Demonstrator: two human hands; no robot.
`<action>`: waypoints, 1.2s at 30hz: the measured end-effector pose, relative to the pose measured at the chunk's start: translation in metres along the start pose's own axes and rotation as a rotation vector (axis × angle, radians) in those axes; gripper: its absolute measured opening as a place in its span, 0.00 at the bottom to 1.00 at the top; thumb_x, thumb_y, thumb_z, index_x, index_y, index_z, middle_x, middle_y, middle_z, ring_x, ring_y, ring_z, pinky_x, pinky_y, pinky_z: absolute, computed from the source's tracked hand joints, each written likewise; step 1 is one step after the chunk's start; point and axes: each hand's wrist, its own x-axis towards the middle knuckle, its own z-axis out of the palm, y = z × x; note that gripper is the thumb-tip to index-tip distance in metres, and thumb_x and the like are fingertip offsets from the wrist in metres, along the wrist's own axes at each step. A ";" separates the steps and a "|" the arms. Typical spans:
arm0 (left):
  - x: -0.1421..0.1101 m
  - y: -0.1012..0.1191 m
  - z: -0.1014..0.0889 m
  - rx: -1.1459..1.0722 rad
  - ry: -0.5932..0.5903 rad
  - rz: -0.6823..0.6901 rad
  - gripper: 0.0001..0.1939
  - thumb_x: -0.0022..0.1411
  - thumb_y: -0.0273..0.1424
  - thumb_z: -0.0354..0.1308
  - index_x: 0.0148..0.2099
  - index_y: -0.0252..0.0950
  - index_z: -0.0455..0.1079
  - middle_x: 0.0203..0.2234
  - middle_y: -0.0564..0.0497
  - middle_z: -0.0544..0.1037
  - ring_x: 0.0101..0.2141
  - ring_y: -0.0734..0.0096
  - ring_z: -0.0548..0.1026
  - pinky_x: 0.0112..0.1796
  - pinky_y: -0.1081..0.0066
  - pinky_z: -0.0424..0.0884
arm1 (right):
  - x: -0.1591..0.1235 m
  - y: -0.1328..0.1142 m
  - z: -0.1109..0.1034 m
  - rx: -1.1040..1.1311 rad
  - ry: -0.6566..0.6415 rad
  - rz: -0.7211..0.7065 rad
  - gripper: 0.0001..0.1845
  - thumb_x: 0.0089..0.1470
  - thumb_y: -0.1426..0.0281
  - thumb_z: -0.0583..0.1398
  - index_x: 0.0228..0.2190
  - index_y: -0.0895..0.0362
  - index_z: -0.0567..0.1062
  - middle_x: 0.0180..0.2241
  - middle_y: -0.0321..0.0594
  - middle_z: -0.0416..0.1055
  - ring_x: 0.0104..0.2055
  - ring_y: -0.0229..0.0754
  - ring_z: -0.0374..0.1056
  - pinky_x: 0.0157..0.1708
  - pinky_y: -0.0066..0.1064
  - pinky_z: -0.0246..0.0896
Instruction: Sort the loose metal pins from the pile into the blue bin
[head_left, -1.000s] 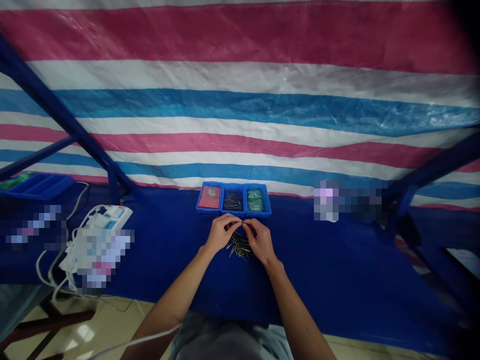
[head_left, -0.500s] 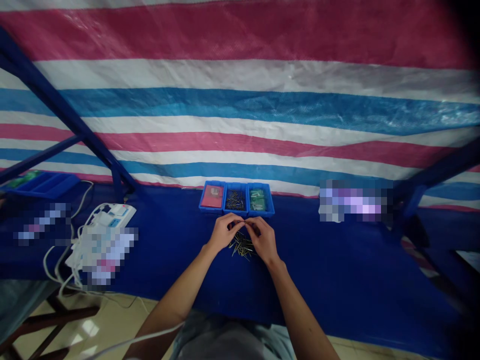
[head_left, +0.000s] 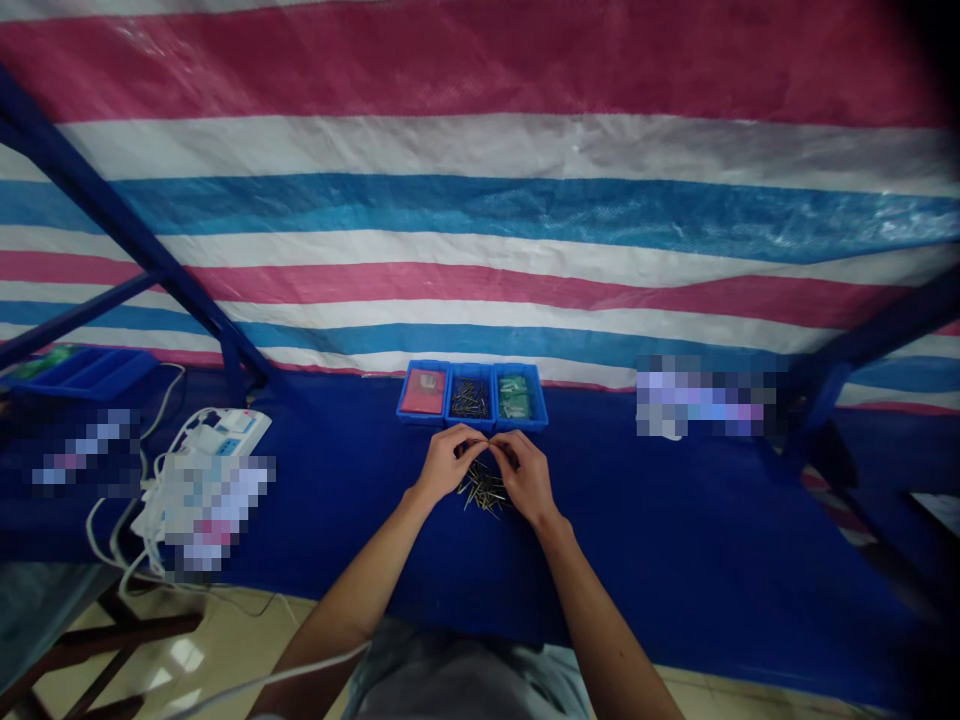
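Note:
My left hand [head_left: 451, 462] and my right hand [head_left: 523, 470] meet fingertip to fingertip above the table, each closed in a pinch. Whatever lies between the fingertips is too small to make out. Just below them, a loose pile of thin metal screws or nails [head_left: 484, 490] rests on the blue tabletop, partly covered by the fingers. Right behind the hands stand three joined blue bins. The left bin [head_left: 424, 392] has a pink-red content, the middle one holds dark screw-like pieces [head_left: 470, 398], and the right one holds green and pale pieces [head_left: 515, 397].
A white power strip [head_left: 236, 432] with tangled cables lies on the left of the blue table [head_left: 637, 560]. A blue divided tray [head_left: 94, 372] is at the far left. Blue metal struts [head_left: 135, 220] slant on both sides before a striped sheet [head_left: 480, 220].
Both hands keep their pinch at nearly the same place over the pile. The view has shifted very slightly; the bins and pile look the same.

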 end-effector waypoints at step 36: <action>0.000 0.000 -0.001 -0.003 -0.009 0.000 0.09 0.65 0.35 0.61 0.37 0.34 0.77 0.30 0.49 0.78 0.29 0.72 0.72 0.30 0.73 0.66 | 0.000 0.005 0.000 -0.033 -0.016 -0.007 0.10 0.67 0.68 0.54 0.37 0.53 0.75 0.38 0.41 0.72 0.39 0.43 0.70 0.38 0.32 0.64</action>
